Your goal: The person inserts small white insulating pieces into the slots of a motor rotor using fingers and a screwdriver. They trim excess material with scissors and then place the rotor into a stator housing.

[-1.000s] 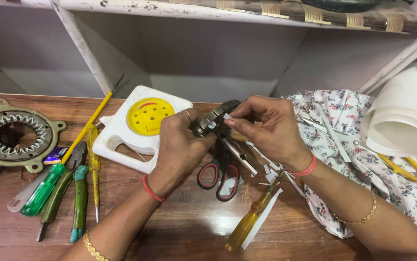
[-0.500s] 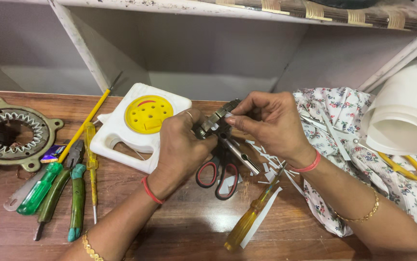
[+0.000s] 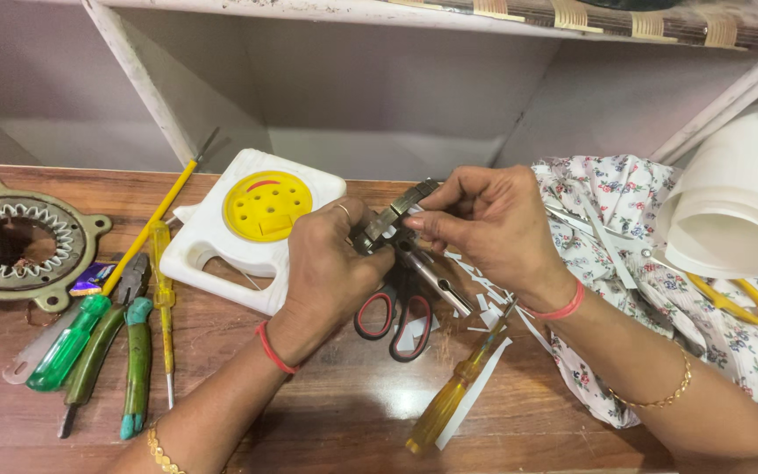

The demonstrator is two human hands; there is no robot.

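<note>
The wooden table (image 3: 326, 421) carries everything, and the white case with the yellow dial (image 3: 251, 224) at its middle serves as the marker. Far right of the case a roll of white sheet (image 3: 739, 197) rests on a flowered cloth (image 3: 625, 263), which likely keeps small parts from rolling off. Far left of the case lies a round metal ring with teeth (image 3: 19, 241). Between ring and case, screwdrivers and pliers (image 3: 124, 342) lie side by side, handles toward the person, within easy reach. Just right of the case, above red-handled scissors (image 3: 394, 316) and paper scraps, both hands work. The left hand (image 3: 330, 263) grips a small metal tool (image 3: 392, 224) firmly to steady it; the right hand (image 3: 484, 224) pinches its upper end with its fingertips.
</note>
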